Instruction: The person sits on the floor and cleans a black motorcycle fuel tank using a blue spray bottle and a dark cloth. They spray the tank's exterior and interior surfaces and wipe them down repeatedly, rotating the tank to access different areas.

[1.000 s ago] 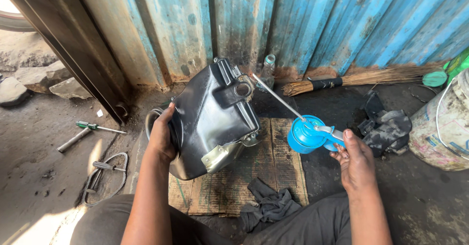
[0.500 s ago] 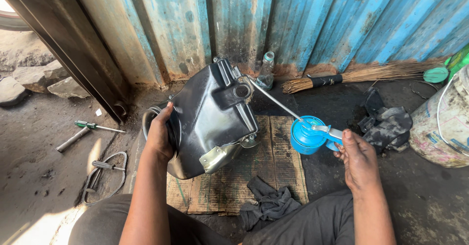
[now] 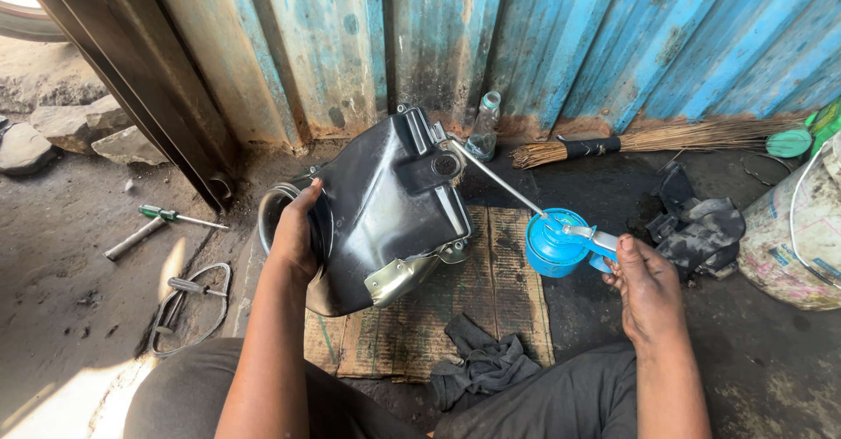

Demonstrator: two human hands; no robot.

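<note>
A black plastic tank-like housing [image 3: 385,207] stands tilted on a cardboard mat [image 3: 491,299], propped against a blue corrugated wall. My left hand [image 3: 296,229] grips its left edge and steadies it. My right hand [image 3: 644,286] holds a blue oil can [image 3: 556,244] by its handle and lever. The can's long thin metal spout [image 3: 495,178] reaches up and left, with its tip at the round opening near the housing's top right. A metal bracket [image 3: 394,277] shows at the housing's lower edge.
A dark rag [image 3: 477,364] lies on the mat's near edge. A green-handled screwdriver [image 3: 171,215], another tool and a wire loop [image 3: 188,303] lie on the ground at left. A glass bottle [image 3: 482,128], a broom [image 3: 631,139], black cloth [image 3: 696,224] and a white bucket [image 3: 797,229] sit at the right.
The view has shifted slightly. Both hands keep their grips, and the spout stays at the housing's opening.
</note>
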